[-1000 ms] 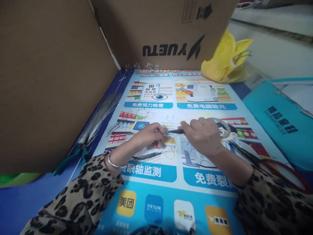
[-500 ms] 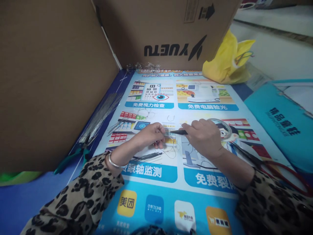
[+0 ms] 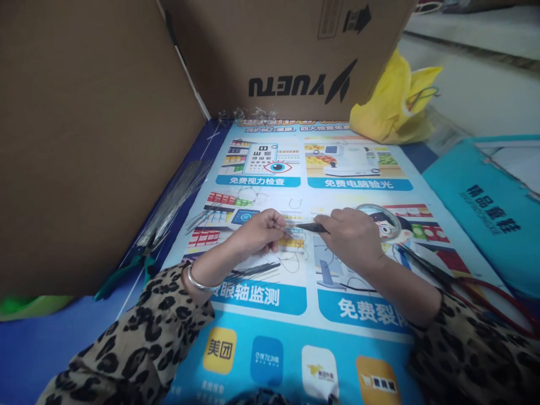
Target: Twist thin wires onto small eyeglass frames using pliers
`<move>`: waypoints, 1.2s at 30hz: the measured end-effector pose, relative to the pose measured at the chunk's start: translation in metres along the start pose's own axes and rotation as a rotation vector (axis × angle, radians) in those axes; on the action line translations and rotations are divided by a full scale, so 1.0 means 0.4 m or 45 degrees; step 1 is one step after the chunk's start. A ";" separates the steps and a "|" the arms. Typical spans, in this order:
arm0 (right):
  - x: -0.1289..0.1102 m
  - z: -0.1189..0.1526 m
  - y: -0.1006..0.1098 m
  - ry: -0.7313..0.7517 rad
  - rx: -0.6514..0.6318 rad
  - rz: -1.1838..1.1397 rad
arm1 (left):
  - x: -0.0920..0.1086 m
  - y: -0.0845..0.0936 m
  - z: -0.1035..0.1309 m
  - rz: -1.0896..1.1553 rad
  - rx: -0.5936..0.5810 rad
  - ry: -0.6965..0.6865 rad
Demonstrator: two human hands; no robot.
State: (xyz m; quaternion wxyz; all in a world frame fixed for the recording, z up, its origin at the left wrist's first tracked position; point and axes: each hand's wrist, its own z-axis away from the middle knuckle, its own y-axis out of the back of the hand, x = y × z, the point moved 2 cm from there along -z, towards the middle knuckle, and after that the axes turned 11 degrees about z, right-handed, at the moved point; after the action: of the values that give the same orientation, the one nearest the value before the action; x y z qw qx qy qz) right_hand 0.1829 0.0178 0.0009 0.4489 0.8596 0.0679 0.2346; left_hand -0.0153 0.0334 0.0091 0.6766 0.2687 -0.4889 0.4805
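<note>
My left hand is closed in a pinch over the printed sheet, with a thin wire at its fingertips. My right hand is wrapped round pliers whose dark pointed jaws reach left to that wire. The pliers' handles are hidden in my palm. Loose thin wire loops lie below the fingers, and a small bent wire rests just above. Short dark wire lengths lie beneath my left wrist. Behind my right knuckles is a clear round ring, perhaps a tape roll.
Red-handled scissors lie beside my right forearm. Green-handled cutters and a bundle of straight wires are at left. Cardboard walls the back and left. A yellow bag and a turquoise box stand at right.
Both hands stay nearly in place. The pliers' jaws have tilted slightly and the left fingers have shifted a little at the wire.
</note>
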 end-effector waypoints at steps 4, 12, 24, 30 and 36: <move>-0.008 0.001 -0.001 0.020 -0.054 -0.025 | 0.000 0.000 0.002 -0.024 0.010 0.013; 0.009 -0.005 0.006 -0.049 -0.061 -0.101 | -0.008 0.011 -0.005 -0.002 0.063 -0.088; -0.015 -0.008 0.025 0.107 -0.286 0.121 | -0.012 0.009 -0.007 -0.095 0.078 -0.136; -0.015 -0.013 0.033 0.118 -0.141 0.135 | -0.021 0.008 -0.010 -0.092 0.017 -0.187; -0.023 -0.014 0.038 0.142 -0.036 0.106 | -0.012 -0.001 -0.005 -0.144 -0.025 -0.174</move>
State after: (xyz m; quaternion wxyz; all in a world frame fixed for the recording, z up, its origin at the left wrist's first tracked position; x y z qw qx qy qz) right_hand 0.1708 0.0100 0.0127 0.4464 0.8408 0.0538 0.3014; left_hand -0.0147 0.0330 0.0040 0.6704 0.3216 -0.5226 0.4173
